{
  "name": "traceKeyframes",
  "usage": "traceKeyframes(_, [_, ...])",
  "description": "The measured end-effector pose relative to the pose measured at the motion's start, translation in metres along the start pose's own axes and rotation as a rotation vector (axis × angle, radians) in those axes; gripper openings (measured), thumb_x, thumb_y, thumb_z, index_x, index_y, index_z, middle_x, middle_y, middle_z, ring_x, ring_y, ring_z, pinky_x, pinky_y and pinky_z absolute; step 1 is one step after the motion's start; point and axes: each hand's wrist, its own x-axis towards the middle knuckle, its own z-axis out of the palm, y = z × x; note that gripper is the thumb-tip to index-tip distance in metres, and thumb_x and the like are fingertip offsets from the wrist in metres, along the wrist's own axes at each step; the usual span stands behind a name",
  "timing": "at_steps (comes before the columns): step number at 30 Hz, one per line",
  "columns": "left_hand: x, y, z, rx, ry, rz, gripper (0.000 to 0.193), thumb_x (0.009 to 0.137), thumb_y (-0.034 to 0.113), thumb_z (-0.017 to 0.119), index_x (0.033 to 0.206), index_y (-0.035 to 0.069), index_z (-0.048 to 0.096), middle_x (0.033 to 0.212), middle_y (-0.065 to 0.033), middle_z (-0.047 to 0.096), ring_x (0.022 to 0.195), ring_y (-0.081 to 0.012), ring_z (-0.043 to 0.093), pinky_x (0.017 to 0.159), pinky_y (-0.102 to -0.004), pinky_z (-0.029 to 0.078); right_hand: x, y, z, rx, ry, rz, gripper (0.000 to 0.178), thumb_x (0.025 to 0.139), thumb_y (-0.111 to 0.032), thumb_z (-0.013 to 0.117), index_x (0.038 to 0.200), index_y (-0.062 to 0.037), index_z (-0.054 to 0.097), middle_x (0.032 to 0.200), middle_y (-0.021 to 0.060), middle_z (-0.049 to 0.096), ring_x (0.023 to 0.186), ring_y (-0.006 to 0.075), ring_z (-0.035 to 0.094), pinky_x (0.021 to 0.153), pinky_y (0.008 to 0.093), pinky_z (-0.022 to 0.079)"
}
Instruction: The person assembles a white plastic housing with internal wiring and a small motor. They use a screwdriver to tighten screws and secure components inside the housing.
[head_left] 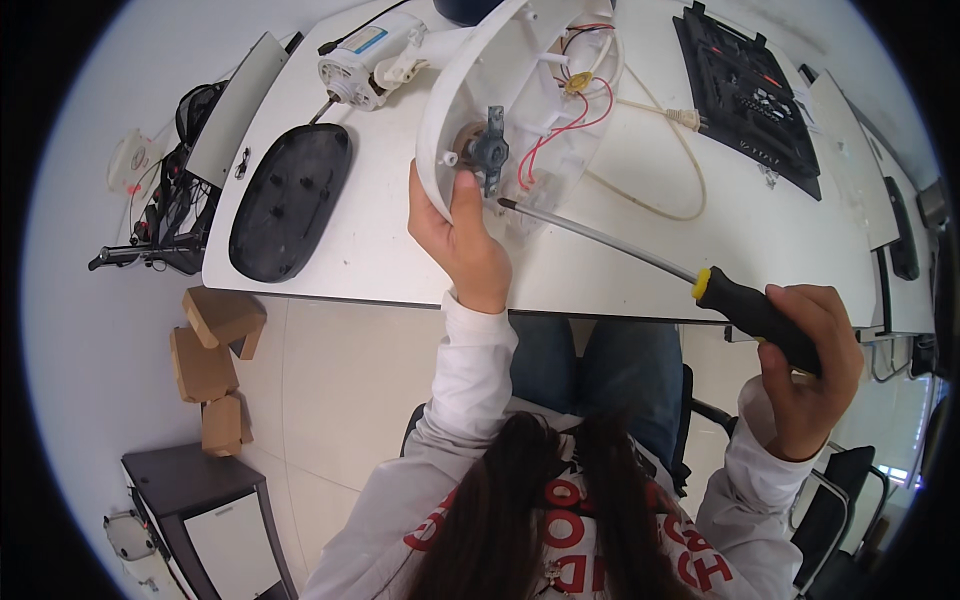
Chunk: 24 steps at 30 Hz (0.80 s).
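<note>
My left hand [465, 240] grips the near rim of a white plastic fan base [450, 90], thumb inside and fingers outside. The base is tipped so its hollow underside faces me. Inside it sit a dark metal bracket [488, 152], red wires [560, 130] and a small yellow part [578, 82]. In my right hand [815, 360] is a long screwdriver [620, 245] with a black and yellow handle, fingers wrapped round it. Its tip points at the lower end of the bracket; whether they touch I cannot tell. The white fan motor head [365, 65] lies beyond, on the left.
A black oval cover [290, 205] lies on the white table [390, 240] at left. A black tool case [745, 95] stands open at the far right. The pale power cord [690, 205] loops across the tabletop. Cardboard boxes [205, 365] are on the floor at left.
</note>
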Motion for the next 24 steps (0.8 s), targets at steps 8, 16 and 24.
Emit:
traceKeyframes(8, [-0.0002,-0.0001,0.0003,-0.028,0.004,0.008,0.028,0.085,0.008,0.048,0.108,-0.007,0.051,0.099,-0.0100,0.057,0.086,-0.0131,0.051,0.077,-0.0227,0.039,0.0013,0.0002,0.0047,0.020,-0.010,0.027,0.036,0.062,-0.007,0.069,0.097,-0.0030,0.063,0.084,0.0113,0.059,0.067,0.0189,0.059,0.056,0.0241,0.045])
traceKeyframes(16, [-0.0008,0.0014,-0.0011,-0.015,0.007,-0.005,0.028,0.084,0.007,0.047,0.109,-0.007,0.051,0.098,-0.0094,0.058,0.086,-0.0131,0.051,0.077,-0.0227,0.040,-0.0008,-0.0004,0.0052,0.045,-0.022,0.047,0.035,0.064,-0.009,0.068,0.098,-0.0025,0.063,0.085,0.0121,0.059,0.069,0.0196,0.059,0.059,0.0243,0.045])
traceKeyframes(24, [0.0002,-0.0012,-0.0013,0.017,0.014,0.022,0.028,0.084,0.008,0.047,0.108,-0.007,0.051,0.096,-0.0093,0.058,0.084,-0.0130,0.051,0.076,-0.0232,0.040,0.0003,0.0001,0.0034,0.075,-0.009,0.063,0.035,0.065,-0.011,0.068,0.098,-0.0019,0.062,0.086,0.0126,0.059,0.072,0.0205,0.059,0.061,0.0251,0.045])
